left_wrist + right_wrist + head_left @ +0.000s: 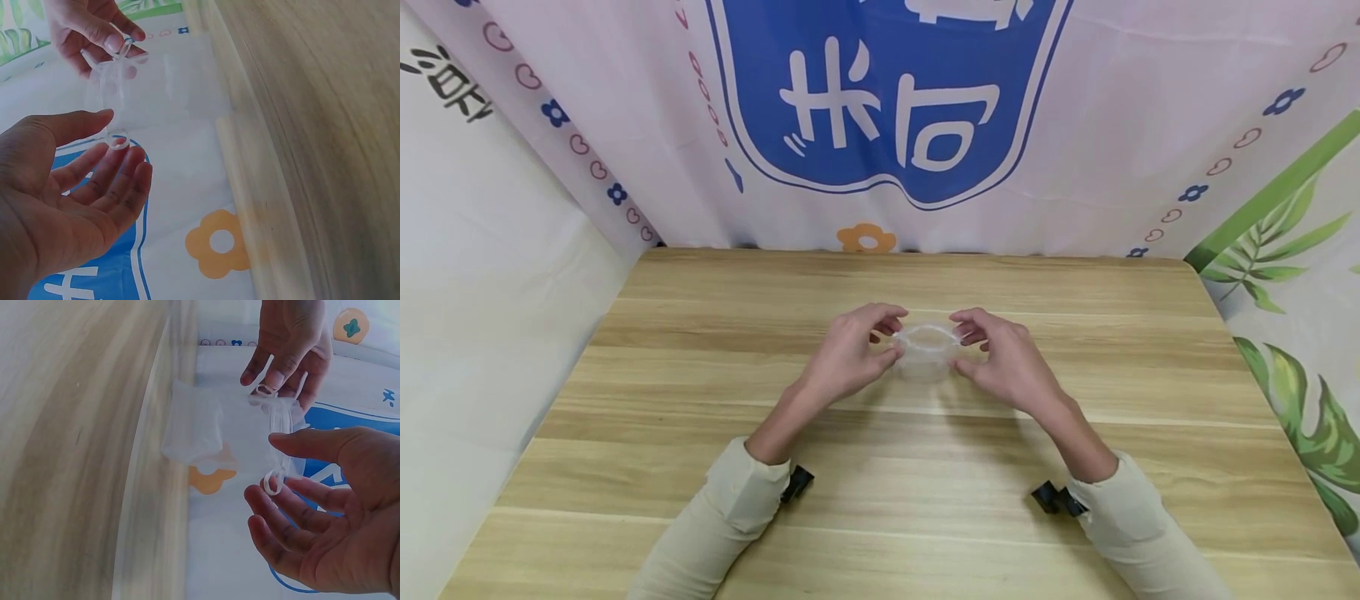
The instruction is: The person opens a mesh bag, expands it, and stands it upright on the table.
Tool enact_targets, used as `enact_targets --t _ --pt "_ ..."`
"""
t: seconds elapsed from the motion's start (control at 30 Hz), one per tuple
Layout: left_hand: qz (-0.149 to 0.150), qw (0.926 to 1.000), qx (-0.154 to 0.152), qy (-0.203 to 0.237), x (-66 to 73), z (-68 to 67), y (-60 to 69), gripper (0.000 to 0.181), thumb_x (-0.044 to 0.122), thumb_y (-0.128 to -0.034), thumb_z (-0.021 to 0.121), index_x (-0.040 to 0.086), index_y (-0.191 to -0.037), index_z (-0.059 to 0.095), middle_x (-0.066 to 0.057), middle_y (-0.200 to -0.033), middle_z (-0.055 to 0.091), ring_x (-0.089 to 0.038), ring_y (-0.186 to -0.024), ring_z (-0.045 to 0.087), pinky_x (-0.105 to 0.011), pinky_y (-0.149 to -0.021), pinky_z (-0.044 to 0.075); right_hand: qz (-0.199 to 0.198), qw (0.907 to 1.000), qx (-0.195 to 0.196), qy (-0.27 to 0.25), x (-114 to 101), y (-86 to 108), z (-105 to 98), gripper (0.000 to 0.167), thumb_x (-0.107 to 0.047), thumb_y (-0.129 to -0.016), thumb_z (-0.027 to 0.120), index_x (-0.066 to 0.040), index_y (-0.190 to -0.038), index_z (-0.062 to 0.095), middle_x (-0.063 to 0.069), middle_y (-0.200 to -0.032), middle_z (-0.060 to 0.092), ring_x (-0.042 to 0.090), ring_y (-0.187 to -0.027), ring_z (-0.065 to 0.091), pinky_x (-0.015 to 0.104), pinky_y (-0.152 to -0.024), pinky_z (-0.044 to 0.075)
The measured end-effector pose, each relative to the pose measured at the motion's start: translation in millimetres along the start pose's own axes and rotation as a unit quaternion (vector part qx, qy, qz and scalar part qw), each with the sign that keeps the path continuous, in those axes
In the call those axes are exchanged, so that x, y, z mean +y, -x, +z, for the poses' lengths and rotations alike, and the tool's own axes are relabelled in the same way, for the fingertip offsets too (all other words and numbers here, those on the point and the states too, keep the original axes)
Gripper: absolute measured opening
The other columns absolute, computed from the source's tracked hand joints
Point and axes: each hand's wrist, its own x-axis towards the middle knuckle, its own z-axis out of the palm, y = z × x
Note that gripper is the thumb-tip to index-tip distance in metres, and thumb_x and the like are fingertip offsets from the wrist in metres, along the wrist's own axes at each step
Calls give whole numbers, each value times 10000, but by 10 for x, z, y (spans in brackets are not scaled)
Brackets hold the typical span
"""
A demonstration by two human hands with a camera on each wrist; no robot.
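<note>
A small translucent plastic bag (925,362) hangs between the two hands over the table, its mouth up and its wall see-through. White cord runs along the mouth and forms a loop at each side. On the left side, my left hand (850,350) holds one loop (119,140) at its bent fingertips, the thumb a little apart. My right hand (1011,362) faces it and holds the other loop (273,481) at its fingertips, thumb near the cord. How tightly each loop is held is hard to see. Nothing shows inside the bag.
A wood-grain table (925,517) lies under both arms. Behind its far edge hangs a printed cloth (1075,192) with a blue emblem. Black devices (1060,498) sit at the sleeve cuffs. A leaf-patterned cloth (1300,333) stands along the right side, a white one (475,292) along the left.
</note>
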Motion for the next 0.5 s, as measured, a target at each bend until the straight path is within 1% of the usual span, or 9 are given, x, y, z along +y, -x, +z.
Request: enact_targets --t 0.13,0.33,0.5 --pt "-55 10000 -15 43 -13 11 -9 490 20 -925 821 -20 -1383 651 -178 -1212 761 -315 -1085 760 -398 -927 661 63 10000 -8 -61 14 -11 6 567 -65 -913 837 8 -1429 612 188 -1225 765 360 -1123 763 537 -958 637" --pt "-158 9998 -65 123 -21 18 -11 517 32 -931 819 -12 -1410 631 -182 -1265 743 -309 -1158 735 -383 -949 657 111 9999 11 -130 26 -24 13 590 -62 -916 836 -3 -1449 591 190 -1265 754 365 -1153 752 538 -969 635" --pt "-208 9997 -58 140 -30 13 4 531 48 -934 820 -13 -1422 618 -206 -1319 714 -323 -1203 711 -402 -976 649 127 9998 23 -132 20 -15 5 606 -65 -914 839 -4 -1459 582 189 -1308 742 371 -1193 736 555 -987 622"
